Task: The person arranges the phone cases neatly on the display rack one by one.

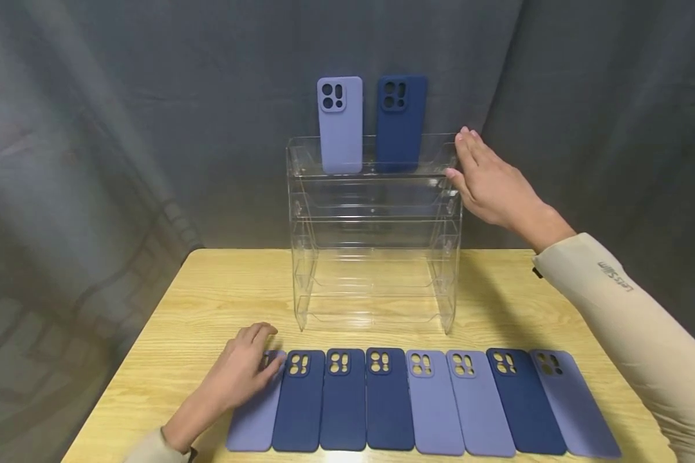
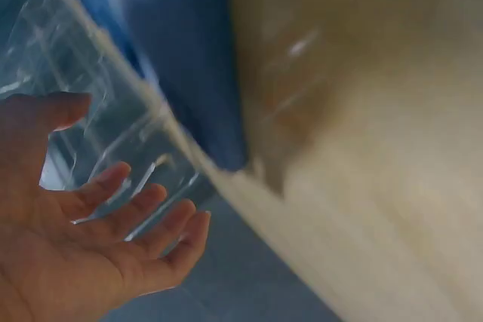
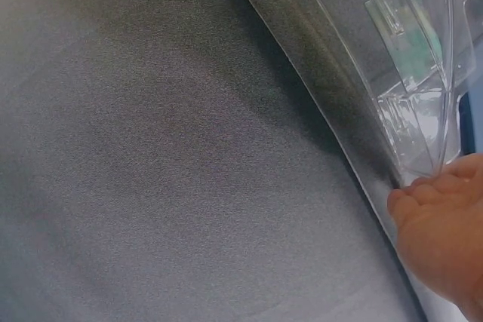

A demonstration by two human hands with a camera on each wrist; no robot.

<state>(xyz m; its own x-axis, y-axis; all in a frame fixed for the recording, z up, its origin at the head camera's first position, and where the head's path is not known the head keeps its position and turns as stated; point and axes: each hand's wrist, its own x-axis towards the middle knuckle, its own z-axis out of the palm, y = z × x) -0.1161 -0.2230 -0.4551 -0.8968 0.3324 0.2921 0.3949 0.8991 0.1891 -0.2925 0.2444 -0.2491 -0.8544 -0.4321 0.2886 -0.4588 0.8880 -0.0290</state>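
Note:
A clear tiered rack (image 1: 372,254) stands on the wooden table (image 1: 220,289). On its top tier a lavender phone case (image 1: 342,138) and a dark blue case (image 1: 399,132) stand upright side by side. My right hand (image 1: 495,183), fingers straight, touches the rack's upper right edge; the right wrist view shows that hand (image 3: 445,224) beside the clear plastic (image 3: 423,118). My left hand (image 1: 234,373) is over the upper part of the leftmost lavender case (image 1: 255,424) in the front row, fingers loosely bent; in the left wrist view the hand (image 2: 98,239) holds nothing.
Several cases lie flat in a row along the table's front, dark blue ones (image 1: 343,411) among lavender ones (image 1: 436,411), from beside my left hand to below my right forearm. A grey curtain (image 1: 237,128) hangs behind the table.

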